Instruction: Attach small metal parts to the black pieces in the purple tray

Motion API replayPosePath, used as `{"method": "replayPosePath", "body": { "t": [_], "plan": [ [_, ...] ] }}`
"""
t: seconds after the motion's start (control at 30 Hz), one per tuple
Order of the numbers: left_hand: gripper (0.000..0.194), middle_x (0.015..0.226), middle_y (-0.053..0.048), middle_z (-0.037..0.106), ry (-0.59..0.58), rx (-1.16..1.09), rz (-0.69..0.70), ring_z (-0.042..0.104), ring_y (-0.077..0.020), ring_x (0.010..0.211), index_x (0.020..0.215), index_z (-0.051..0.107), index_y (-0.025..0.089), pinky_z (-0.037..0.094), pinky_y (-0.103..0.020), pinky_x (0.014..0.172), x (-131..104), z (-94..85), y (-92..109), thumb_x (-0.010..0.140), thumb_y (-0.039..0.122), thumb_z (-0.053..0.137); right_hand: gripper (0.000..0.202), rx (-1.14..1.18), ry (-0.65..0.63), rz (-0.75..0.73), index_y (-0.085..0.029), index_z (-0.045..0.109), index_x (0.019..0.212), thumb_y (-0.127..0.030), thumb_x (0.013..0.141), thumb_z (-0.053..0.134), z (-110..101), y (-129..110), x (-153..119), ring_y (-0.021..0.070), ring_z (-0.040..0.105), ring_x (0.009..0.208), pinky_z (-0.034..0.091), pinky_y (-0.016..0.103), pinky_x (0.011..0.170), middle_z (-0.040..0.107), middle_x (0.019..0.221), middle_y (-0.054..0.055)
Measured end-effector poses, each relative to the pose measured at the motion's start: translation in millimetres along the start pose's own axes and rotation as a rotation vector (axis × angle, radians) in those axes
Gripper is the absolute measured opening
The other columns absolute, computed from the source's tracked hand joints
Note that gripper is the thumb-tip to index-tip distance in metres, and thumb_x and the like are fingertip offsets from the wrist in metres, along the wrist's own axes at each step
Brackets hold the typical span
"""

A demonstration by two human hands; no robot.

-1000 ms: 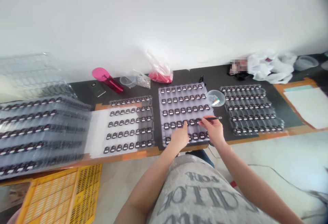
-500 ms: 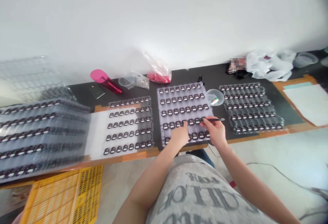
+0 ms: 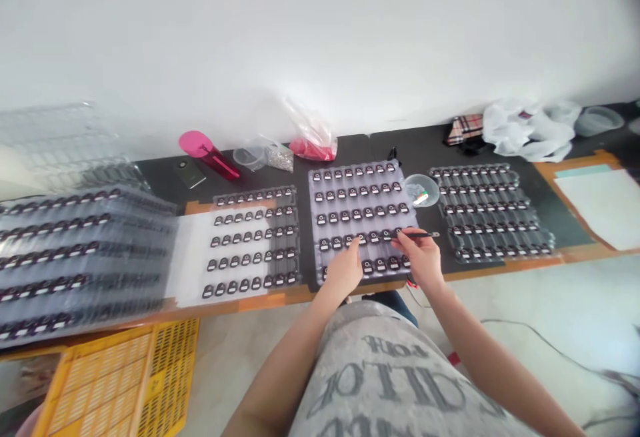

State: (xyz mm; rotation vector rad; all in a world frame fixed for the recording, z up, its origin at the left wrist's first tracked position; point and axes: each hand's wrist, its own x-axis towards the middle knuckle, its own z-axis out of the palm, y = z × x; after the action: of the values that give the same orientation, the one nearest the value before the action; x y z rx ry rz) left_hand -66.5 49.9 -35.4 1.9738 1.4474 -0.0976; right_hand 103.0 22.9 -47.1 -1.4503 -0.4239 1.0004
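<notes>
In front of me lies a pale plastic tray with rows of small black parts, each with a ring and a white patch. My right hand is closed on a slim pair of dark tweezers. The tweezers lie across the right end of the fourth row, their tip hidden at my fingers. My left hand rests over the lower rows, one finger stretched out to a part in the fourth row, the other fingers partly hidden. A clear bowl with small bits touches the tray's right side.
Another filled tray lies to the right, and one on white paper to the left. Stacked trays stand far left above a yellow crate. Behind are a pink bottle, a red-filled bag and white bags.
My left hand has shifted slightly left along the fourth row. My right hand keeps the tweezers at almost the same spot. The whole view has shifted a little.
</notes>
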Motion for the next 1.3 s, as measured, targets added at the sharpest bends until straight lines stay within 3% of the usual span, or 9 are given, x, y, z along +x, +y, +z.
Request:
{"method": "replayPosePath", "body": {
  "t": [0.3,0.43,0.53,0.67,0.8,0.9,1.0,1.3],
  "plan": [
    [0.044,0.093,-0.015,0.066,-0.017,-0.068,-0.060,0.062,-0.0274,0.087,0.131,0.040,0.021,0.043,-0.037,0.075,-12,7.6,-8,0.089,0.027,0.028,0.031,-0.061,-0.064,0.019,-0.017,0.058,0.080,-0.034,0.059,0.074,22,9,3,0.0174,0.065,0.068,0.056,0.037,0.075,0.062,0.062,-0.002],
    [0.041,0.093,-0.013,0.065,0.025,-0.205,-0.043,0.061,-0.0257,0.086,0.127,0.044,0.021,0.042,-0.036,0.076,-12,12.1,-12,0.088,0.027,0.032,0.030,-0.059,-0.073,0.013,-0.018,0.058,0.078,-0.034,0.059,0.074,25,14,8,0.0164,0.064,0.067,0.056,0.036,0.074,0.061,0.061,-0.004],
    [0.032,0.083,-0.008,0.064,0.024,-0.570,-0.074,0.059,-0.0177,0.072,0.113,0.054,0.019,0.044,-0.029,0.068,-11,12.5,-14,0.087,0.027,0.036,0.030,-0.068,-0.070,0.010,-0.018,0.058,0.079,-0.034,0.059,0.074,24,13,7,0.0169,0.064,0.067,0.056,0.037,0.074,0.061,0.061,-0.004],
    [0.027,0.058,0.001,0.051,-0.130,-1.348,-0.172,0.044,-0.0079,0.044,0.090,0.056,0.014,0.036,-0.020,0.045,-11,5.3,-13,0.087,0.034,0.038,0.029,-0.049,-0.091,-0.029,-0.018,0.058,0.082,-0.034,0.062,0.072,24,-5,-7,0.0174,0.065,0.068,0.054,0.038,0.078,0.063,0.065,-0.002],
    [0.030,0.071,-0.005,0.059,-0.180,-1.847,-0.214,0.057,-0.0105,0.061,0.085,0.057,0.011,0.046,-0.022,0.057,-11,-5.2,-9,0.089,0.032,0.036,0.020,-0.088,-0.194,-0.176,-0.020,0.060,0.083,-0.029,0.068,0.070,23,-34,-32,0.0161,0.064,0.074,0.053,0.037,0.079,0.064,0.080,0.001],
    [0.041,0.093,-0.013,0.064,-0.177,-1.915,-0.188,0.062,-0.0177,0.087,0.094,0.059,0.009,0.049,-0.031,0.079,-12,-9.1,-7,0.091,0.038,0.030,0.014,-0.233,-0.308,-0.327,-0.022,0.062,0.084,-0.027,0.071,0.066,20,-48,-46,0.0176,0.061,0.085,0.051,0.035,0.080,0.063,0.090,0.003],
    [0.048,0.111,-0.017,0.060,-0.165,-1.843,-0.131,0.058,-0.0216,0.102,0.101,0.058,0.008,0.046,-0.037,0.089,-12,-10.0,-5,0.090,0.045,0.028,0.010,-0.404,-0.412,-0.472,-0.023,0.063,0.084,-0.024,0.074,0.063,17,-50,-51,0.0190,0.059,0.089,0.050,0.033,0.078,0.062,0.090,0.005],
    [0.051,0.110,-0.017,0.061,-0.213,-1.872,-0.079,0.058,-0.0229,0.103,0.102,0.058,0.009,0.044,-0.041,0.092,-13,-10.3,-4,0.090,0.047,0.028,0.008,-0.575,-0.513,-0.649,-0.024,0.061,0.084,-0.019,0.078,0.058,17,-46,-50,0.0182,0.059,0.086,0.049,0.034,0.078,0.062,0.087,0.004]
  ]
}}
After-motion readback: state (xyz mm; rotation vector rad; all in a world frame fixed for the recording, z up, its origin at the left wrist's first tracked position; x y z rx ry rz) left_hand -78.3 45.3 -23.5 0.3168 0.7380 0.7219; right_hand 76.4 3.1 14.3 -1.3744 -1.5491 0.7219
